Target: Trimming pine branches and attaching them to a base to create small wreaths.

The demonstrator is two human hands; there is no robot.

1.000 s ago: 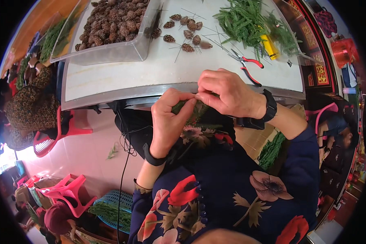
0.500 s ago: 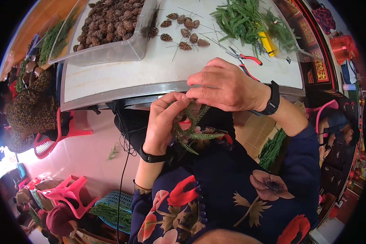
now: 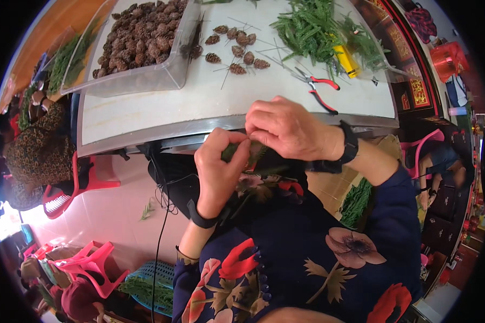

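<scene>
My left hand [image 3: 219,167] pinches a green artificial pine sprig [image 3: 257,154] between thumb and forefinger, just off the table's near edge. Against its fingertips, my right hand [image 3: 291,132] is closed on the same sprig; most of the greenery is hidden behind the hands and blurred. Beyond my right hand, red-and-black handled pliers [image 3: 318,89] lie on the white table [image 3: 161,110]. Farther back are several loose pine cones [image 3: 237,51] with thin wires.
A clear plastic bin [image 3: 129,85] full of pine cones stands at the far left. Green sprigs [image 3: 307,32] and a yellow tube [image 3: 346,61] lie at the far right. Below, a cardboard box [image 3: 328,188] holds more greenery. Pink chairs [image 3: 89,264] and other people are on the left.
My right hand has come down and closed its fingers by the left fingertips. The sprig, which showed as a curled ring, has turned and is now mostly hidden. The view has shifted slightly.
</scene>
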